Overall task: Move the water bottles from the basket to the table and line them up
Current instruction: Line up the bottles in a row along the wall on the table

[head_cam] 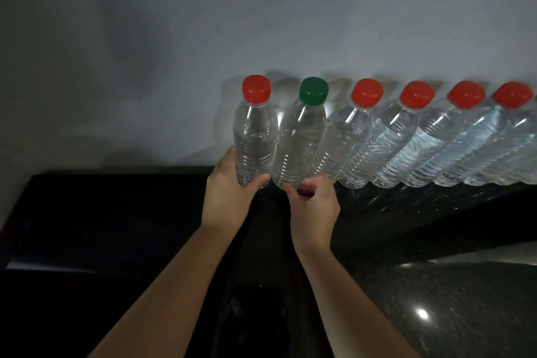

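Observation:
Several clear water bottles stand in a row along the wall on the dark table (453, 285). My left hand (229, 195) grips the base of the leftmost bottle, a red-capped one (255, 131). My right hand (315, 206) holds the bottom of the green-capped bottle (302, 136) right beside it. To the right stand several red-capped bottles (386, 139), touching each other and running out of frame. No basket is in view.
A pale wall (145, 38) rises directly behind the bottles. The table's left part (87, 212) is black and glossy, and its right part is speckled stone with light glare. A dark gap lies below my forearms.

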Demonstrator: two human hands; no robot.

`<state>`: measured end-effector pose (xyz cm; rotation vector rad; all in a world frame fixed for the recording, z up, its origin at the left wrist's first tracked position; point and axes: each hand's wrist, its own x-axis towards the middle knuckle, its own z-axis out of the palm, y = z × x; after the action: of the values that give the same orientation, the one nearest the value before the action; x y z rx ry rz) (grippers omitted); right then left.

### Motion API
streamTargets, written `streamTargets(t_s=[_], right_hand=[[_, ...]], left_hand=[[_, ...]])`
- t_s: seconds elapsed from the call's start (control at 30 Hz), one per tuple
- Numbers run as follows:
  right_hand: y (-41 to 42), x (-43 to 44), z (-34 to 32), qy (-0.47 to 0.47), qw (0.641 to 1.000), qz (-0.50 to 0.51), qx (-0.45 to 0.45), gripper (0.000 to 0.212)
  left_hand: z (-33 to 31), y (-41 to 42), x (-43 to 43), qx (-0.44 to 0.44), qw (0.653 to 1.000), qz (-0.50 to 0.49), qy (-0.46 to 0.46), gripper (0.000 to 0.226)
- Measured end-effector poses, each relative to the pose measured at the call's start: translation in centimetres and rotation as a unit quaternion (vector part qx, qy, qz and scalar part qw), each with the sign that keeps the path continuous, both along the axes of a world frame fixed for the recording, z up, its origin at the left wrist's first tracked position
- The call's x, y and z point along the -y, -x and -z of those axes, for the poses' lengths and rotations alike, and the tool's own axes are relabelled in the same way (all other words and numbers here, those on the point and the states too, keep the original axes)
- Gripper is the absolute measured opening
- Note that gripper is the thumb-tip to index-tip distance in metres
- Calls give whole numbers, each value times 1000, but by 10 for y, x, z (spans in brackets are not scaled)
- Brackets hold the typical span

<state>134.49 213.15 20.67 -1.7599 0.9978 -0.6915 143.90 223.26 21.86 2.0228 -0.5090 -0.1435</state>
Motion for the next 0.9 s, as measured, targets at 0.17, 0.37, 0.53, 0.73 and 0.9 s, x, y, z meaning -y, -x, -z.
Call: streamTargets(t_s=[0.17,0.37,0.53,0.73,0.9], right_hand=[[-3,0,1,-13,1000,1,-10,15],[-3,1,3,6,1000,-8,-10,16],[-1,2,2,9,1000,-21,-1,16],[19,6,-1,70,996,-54,-22,8],[74,10,-8,207,961,-91,-157,39]], left_hand=[[2,4,2,-24,1000,-4,15,59],[6,5,0,-30,999,-18,18,61],[9,5,1,-41,997,-50,36,61],[7,21,-1,-58,995,-78,19,78],[-7,72,-34,-23,991,-60,-114,93]])
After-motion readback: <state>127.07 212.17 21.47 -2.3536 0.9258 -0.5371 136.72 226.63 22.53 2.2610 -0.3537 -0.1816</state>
